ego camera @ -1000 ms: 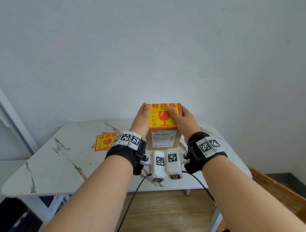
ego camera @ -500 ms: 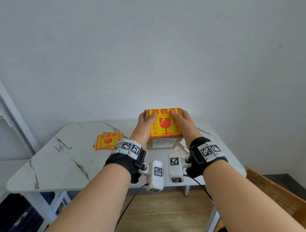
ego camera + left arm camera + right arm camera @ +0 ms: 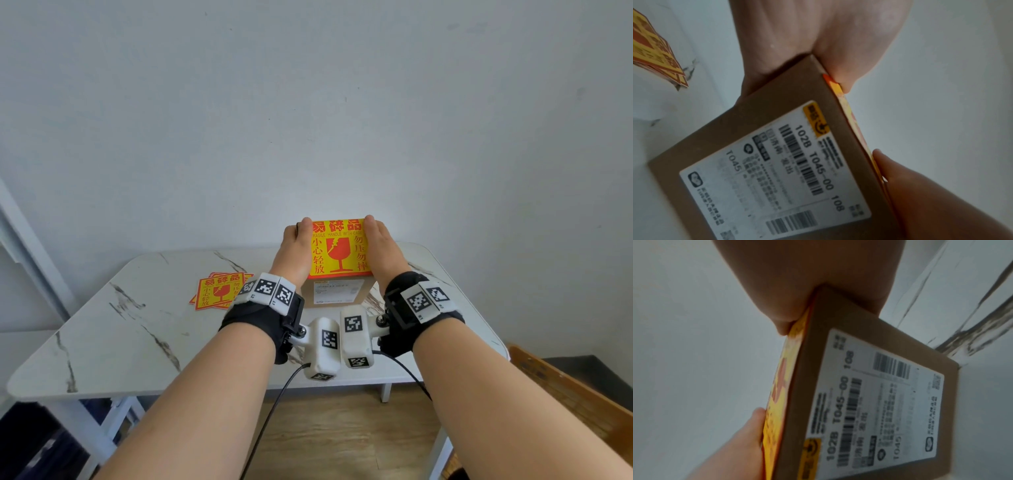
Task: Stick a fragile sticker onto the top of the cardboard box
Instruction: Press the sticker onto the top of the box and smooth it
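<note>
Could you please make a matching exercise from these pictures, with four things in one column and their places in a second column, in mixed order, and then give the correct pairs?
Things:
1. fragile sticker
2. shipping label
3. spare stickers
4. left hand

Places:
A. lying in a small pile on the table, left of the box
B. on the near side face of the cardboard box
C. pressing along the left edge of the box top
D. covering the top of the box, between the two hands

Pairs: 1-D, 2-B, 3-A, 4-C
</note>
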Demonstrator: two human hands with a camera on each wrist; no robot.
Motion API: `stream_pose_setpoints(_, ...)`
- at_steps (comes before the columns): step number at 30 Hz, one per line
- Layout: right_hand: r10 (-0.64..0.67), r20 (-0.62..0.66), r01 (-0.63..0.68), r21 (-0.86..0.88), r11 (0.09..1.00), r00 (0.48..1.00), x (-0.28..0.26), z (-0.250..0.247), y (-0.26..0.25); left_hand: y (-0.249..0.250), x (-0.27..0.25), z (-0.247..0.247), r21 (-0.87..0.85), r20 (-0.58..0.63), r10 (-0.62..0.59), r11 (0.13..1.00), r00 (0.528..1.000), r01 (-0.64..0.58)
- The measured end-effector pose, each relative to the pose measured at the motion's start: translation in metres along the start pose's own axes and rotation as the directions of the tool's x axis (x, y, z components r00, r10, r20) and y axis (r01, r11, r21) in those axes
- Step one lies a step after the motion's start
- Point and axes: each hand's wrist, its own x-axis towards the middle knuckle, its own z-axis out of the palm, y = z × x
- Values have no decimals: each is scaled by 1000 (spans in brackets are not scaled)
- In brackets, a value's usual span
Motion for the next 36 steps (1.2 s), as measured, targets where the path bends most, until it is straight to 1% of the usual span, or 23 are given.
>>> stream_pose_setpoints(2, 11, 100, -18, 75, 997, 995, 1, -4, 7, 4, 4, 0, 20, -1, -15, 1000, 1000, 15)
stream_pose_setpoints(4, 11, 218, -49, 171, 984, 976, -1, -9, 15, 7, 9, 0, 42, -1, -34, 999, 999, 34)
stream_pose_setpoints(5, 0, 263, -57, 208, 977, 965, -2, -10, 18, 9, 12, 0, 54, -6, -52, 997, 999, 52)
stream_pose_setpoints(6, -9, 277, -57, 229, 972, 961, -2, -10, 20, 11, 14, -1, 73, -5, -64, 995, 998, 64)
stream_pose_setpoints(8, -22, 250, -37, 230, 973, 968, -1, -8, 19, 11, 21, -3, 88, 26, -70, 994, 997, 68)
stream_pose_setpoints(9, -26, 228, -24, 216, 976, 973, 0, -6, 16, 9, 22, -5, 71, 67, -70, 995, 995, 66)
stream_pose_setpoints(11, -29, 208, -13, 198, 980, 978, 4, -4, 14, -2, 26, -5, -68, 190, -90, 992, 978, 104)
stream_pose_setpoints(12, -26, 210, -18, 204, 979, 977, 5, -4, 13, -12, 31, -3, -120, 222, -84, 986, 971, 113)
stream_pose_setpoints(14, -7, 221, -43, 222, 974, 975, 9, -5, 12, -24, 37, 0, -147, 250, -48, 985, 967, 87)
stream_pose_setpoints(16, 17, 224, -67, 218, 974, 974, 13, -4, 12, -27, 35, 0, -180, 246, -5, 982, 969, 51)
stream_pose_setpoints(19, 27, 220, -69, 188, 980, 975, 14, -3, 9, -32, 35, 2, -189, 254, 24, 982, 967, 25)
stream_pose_setpoints(23, 60, 171, -71, 64, 995, 984, 13, -2, 9, -27, 29, 3, -174, 171, 31, 985, 985, 0)
stream_pose_setpoints(26, 94, 137, -93, -15, 996, 986, 12, -2, 7, -19, 23, 3, -146, 110, 91, 986, 990, -74)
stream_pose_setpoints(28, 111, 112, -107, -40, 993, 987, 11, -2, 4, -15, 23, 2, -129, 93, 101, 988, 990, -89)
stream_pose_setpoints(31, 121, 126, -118, -25, 993, 985, 9, 0, 4, -11, 25, 0, -40, 110, 99, 995, 989, -95)
stream_pose_setpoints(34, 100, 109, -95, -53, 994, 989, 9, 2, 7, -7, 27, -5, 110, 100, 120, 985, 988, -130)
stream_pose_setpoints(36, 89, 100, -82, -77, 994, 991, 10, 1, 11, -7, 30, -9, 160, 120, 68, 983, 990, -87)
